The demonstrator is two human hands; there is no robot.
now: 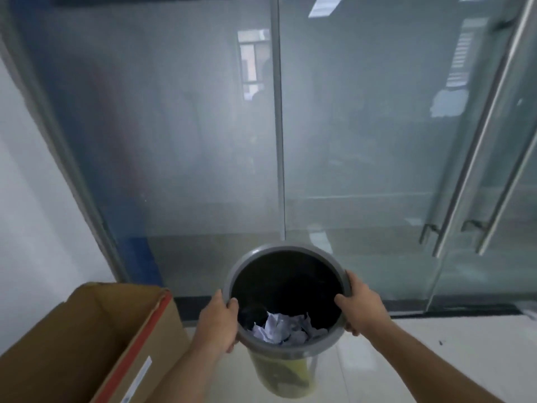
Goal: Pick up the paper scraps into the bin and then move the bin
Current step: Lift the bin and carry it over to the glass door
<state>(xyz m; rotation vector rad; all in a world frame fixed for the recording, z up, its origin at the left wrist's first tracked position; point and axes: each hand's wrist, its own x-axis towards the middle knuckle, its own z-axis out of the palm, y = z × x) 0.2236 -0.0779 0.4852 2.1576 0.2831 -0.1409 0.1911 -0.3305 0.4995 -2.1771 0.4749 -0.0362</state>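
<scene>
A round bin with a grey rim, a black liner and a yellowish see-through body is held in front of me above the floor. Crumpled white paper scraps lie inside it, at the near side. My left hand grips the rim on the left, thumb inside. My right hand grips the rim on the right, thumb over the edge.
An open cardboard box with a red stripe stands at the lower left, close to the bin. A frosted glass wall rises straight ahead. Glass doors with long metal handles are at the right. Pale floor tiles lie below.
</scene>
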